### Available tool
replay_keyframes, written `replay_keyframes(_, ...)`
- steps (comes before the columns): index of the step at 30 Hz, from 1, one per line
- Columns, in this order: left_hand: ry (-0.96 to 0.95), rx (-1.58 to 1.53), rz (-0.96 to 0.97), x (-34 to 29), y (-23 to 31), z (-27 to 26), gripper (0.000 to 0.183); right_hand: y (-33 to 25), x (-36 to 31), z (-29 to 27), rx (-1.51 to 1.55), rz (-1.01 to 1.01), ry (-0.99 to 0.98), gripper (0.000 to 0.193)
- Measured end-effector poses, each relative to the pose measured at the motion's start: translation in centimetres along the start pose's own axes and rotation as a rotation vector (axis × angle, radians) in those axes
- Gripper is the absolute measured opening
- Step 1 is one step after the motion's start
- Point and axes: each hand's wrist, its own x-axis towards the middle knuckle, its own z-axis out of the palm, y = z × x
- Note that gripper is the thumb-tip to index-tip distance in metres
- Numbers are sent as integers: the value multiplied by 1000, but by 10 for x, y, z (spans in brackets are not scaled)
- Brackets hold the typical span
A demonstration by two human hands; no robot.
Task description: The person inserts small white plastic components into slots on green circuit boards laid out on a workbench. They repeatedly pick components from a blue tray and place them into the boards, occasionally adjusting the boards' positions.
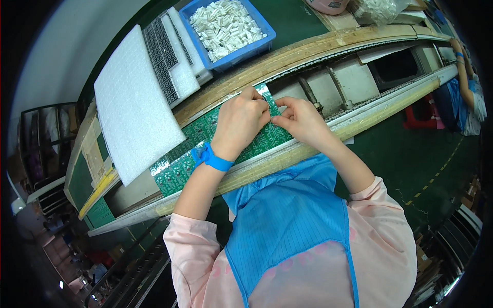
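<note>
A green circuit board panel (177,174) lies across the rails of a conveyor track in front of me. My left hand (240,122) is over the panel's right part, its fingers bent and closed near the far edge. Whatever those fingertips hold is hidden beneath the hand. At the panel's right end, my right hand (303,121) has thumb and forefinger curled toward each other, touching or very near the board. Any small part between them cannot be made out. A blue strap (210,158) circles my left wrist.
Beyond the track stands a blue bin (264,45) full of small white plastic connectors (226,28). White foam sheets (136,102) and boards with rows of black parts (165,59) lie left of it. Another person's arm (465,77) reaches to the track at far right.
</note>
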Motion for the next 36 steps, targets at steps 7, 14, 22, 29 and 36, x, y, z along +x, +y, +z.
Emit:
replay_keyframes(7,6,-14,91,2,-5,-1,7,7,2,1,-29,-41,27,37)
replay_keyframes(14,66,55,24,-8,6,4,9,4,1,-3,-34,-66,45,36)
replay_keyframes(22,121,49,20,-9,8,13,11,9,-5,2,-48,-124,92,25)
replay_keyframes(29,71,73,49,-6,4,10,12,10,-5,3,24,-139,81,19)
replay_keyframes(36,-15,148,4,-1,18,4,10,12,-8,3,48,-177,93,18)
